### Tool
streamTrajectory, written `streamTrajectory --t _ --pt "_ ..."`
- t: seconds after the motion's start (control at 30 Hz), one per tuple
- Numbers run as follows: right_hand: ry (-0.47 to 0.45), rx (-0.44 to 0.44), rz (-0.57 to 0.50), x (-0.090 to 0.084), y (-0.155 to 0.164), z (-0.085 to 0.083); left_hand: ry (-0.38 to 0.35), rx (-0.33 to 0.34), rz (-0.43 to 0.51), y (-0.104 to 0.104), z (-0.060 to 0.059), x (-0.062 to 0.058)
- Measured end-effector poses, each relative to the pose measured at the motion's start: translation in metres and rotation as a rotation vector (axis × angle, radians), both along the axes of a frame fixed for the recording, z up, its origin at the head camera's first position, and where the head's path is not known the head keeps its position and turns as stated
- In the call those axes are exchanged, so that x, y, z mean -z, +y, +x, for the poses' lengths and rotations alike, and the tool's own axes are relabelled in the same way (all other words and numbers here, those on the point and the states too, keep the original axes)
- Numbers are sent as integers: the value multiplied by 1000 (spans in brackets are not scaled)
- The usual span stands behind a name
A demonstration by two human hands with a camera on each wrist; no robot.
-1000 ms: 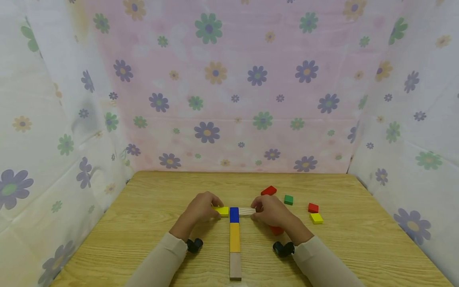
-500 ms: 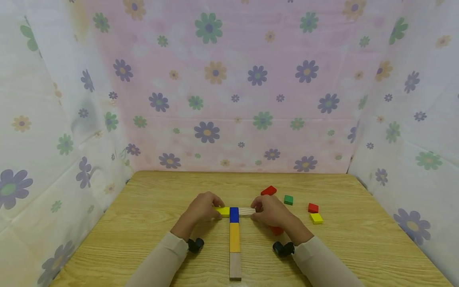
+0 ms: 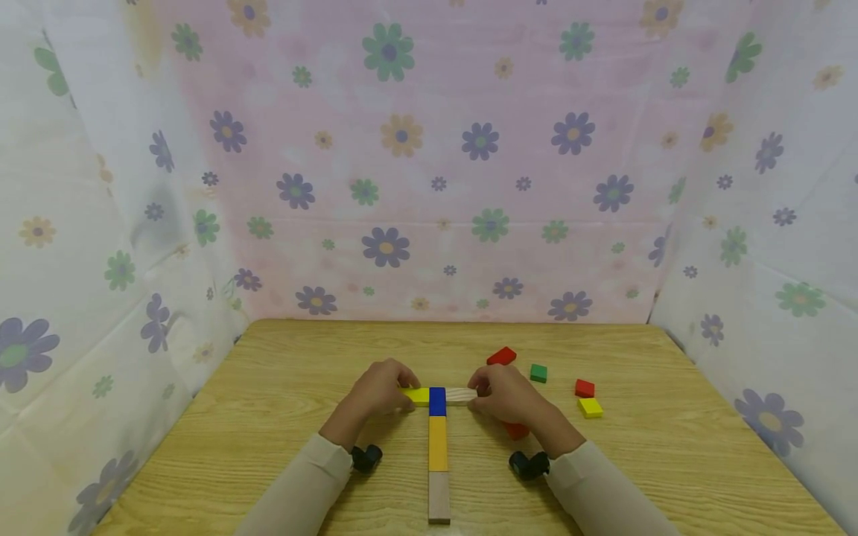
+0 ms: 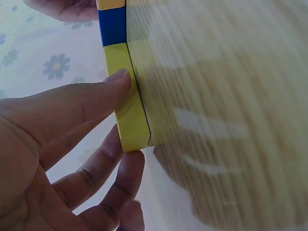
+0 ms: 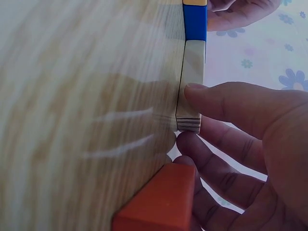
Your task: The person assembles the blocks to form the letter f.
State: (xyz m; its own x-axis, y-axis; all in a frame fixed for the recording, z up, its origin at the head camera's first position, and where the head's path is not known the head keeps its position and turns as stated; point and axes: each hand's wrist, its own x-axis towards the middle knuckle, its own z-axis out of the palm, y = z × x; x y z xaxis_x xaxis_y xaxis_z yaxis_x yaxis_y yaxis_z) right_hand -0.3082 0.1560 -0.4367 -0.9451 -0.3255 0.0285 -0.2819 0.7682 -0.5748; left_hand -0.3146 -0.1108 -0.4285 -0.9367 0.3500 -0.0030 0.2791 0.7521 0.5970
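Note:
My left hand (image 3: 380, 387) pinches a yellow block (image 4: 126, 103) between thumb and fingers; its inner end meets the left side of a blue block (image 3: 437, 402). On the other side, my right hand (image 3: 504, 391) grips a pale wood-grain block (image 5: 193, 72), which lies against the blue block's right side. Below the blue block, an orange-yellow block (image 3: 438, 444) and a light brown block (image 3: 439, 497) run in a line toward me, so the blocks form a T flat on the table. Close under the right hand sits a red block (image 5: 161, 199), partly hidden in the head view.
Right of the T lie another red block (image 3: 501, 356), a green block (image 3: 538, 373), a small red block (image 3: 585, 388) and a small yellow block (image 3: 590, 408). Flowered cloth (image 3: 442, 164) walls the wooden table (image 3: 288, 350) at the back and both sides.
The left hand has slid the yellow block slightly right, closing a narrow gap to the blue block. The right hand and the pale block have kept their place.

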Motion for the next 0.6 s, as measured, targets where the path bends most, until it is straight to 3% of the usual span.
streamTrajectory --t 0.6 --pt "7 -3 1 1 1 -1 -4 7 23 0 0 0"
